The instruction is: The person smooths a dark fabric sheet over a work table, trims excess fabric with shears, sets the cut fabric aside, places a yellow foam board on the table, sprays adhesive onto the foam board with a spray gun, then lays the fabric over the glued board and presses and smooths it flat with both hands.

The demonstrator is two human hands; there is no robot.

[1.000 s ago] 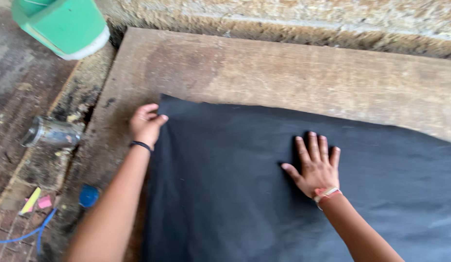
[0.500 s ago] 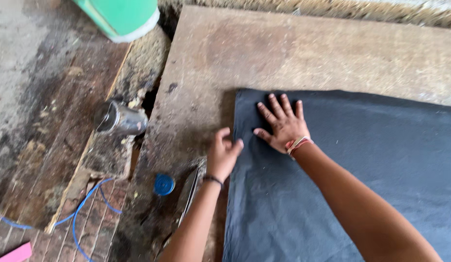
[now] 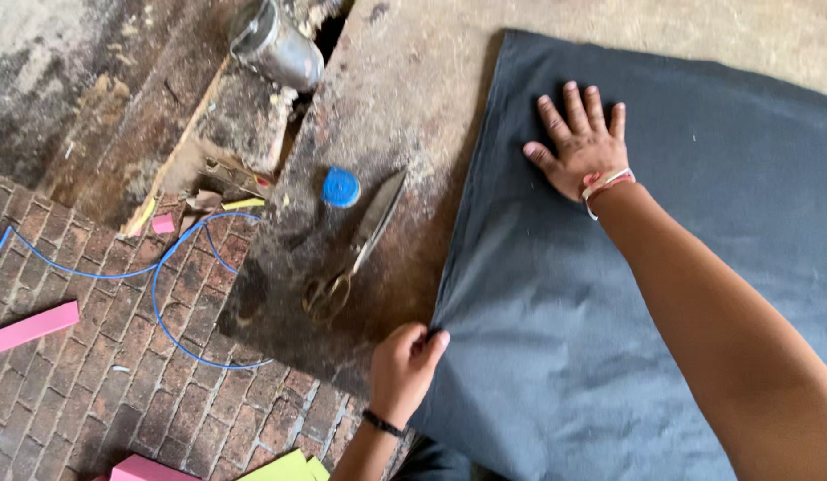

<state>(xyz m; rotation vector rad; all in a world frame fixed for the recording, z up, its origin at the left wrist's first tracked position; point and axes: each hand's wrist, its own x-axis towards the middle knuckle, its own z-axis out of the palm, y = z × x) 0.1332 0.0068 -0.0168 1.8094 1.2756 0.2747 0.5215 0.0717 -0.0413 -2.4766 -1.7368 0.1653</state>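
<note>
A large sheet of dark grey fabric lies spread over a worn wooden board. My right hand rests flat on the fabric near its upper left corner, fingers spread, a band on the wrist. My left hand pinches the fabric's left edge near the board's front, fingers curled around the hem. A pair of metal scissors lies on the board just left of the fabric, between my two hands.
A blue bottle cap sits beside the scissors. A metal tin lies at the top. A blue cord loops over the brick floor, with pink strips and yellow sheets near the bottom.
The view has swung left and down. My left hand slid down the fabric's left edge and closed on it. My right hand stays flat on the fabric.
</note>
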